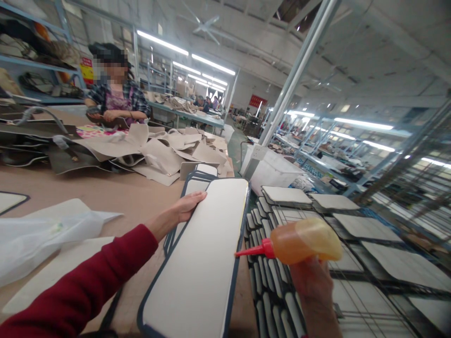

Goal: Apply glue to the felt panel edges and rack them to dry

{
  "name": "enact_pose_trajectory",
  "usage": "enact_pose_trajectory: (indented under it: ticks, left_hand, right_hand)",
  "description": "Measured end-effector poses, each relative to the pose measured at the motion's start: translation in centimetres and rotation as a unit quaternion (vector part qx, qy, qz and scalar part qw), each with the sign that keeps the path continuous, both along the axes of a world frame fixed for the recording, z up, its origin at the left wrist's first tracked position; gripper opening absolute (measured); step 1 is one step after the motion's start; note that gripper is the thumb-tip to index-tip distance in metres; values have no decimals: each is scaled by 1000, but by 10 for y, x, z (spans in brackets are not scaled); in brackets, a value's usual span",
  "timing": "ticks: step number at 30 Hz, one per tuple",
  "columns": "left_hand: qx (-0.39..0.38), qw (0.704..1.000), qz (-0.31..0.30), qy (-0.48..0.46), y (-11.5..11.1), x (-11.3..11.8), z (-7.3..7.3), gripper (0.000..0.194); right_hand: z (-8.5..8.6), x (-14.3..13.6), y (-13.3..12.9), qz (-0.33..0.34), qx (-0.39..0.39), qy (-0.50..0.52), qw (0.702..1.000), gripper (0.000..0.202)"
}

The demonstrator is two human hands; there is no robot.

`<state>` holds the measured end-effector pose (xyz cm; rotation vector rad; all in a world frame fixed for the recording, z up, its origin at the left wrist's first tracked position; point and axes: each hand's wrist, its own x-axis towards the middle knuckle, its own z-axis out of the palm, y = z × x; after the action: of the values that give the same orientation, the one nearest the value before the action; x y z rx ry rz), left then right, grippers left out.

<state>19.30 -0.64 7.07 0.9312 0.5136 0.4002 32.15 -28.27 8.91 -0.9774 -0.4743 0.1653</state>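
A long off-white panel [200,249] with rounded corners and a dark blue border lies tilted in front of me. My left hand [190,205] grips its left edge, thumb on top and the other fingers hidden beneath. In my right hand [313,281] is a glue bottle [303,240] with amber liquid and a red nozzle, held on its side. The nozzle's tip meets the panel's right border, where a thin shiny line runs along the edge farther up. More dark-edged panels [197,180] are stacked under and behind this one.
A wire rack [355,300] at the right bears many similar panels. Beige and dark bag pieces [169,150] are heaped across the table [70,185]. White sheeting [52,234] lies at the left. A co-worker [118,94] handles material beyond the heap; a metal post [292,80] rises behind.
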Motion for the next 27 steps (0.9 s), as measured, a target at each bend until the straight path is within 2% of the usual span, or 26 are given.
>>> enact_pose_trajectory:
  ticks: [9, 16, 20, 27]
  left_hand:
    - [-13, 1000, 22, 2, 5, 7, 6, 15]
    - [-21, 999, 36, 0, 13, 15, 6, 8]
    - [-20, 999, 46, 4, 18, 19, 7, 12]
    - [-22, 998, 49, 20, 23, 22, 10, 16]
  right_hand:
    - [6, -11, -4, 15, -11, 27, 999, 61]
    - [-4, -6, -10, 39, -10, -5, 999, 63]
    - [-11, -4, -15, 29, -1, -8, 1000, 62]
    - [-7, -9, -20, 47, -3, 5, 999, 56]
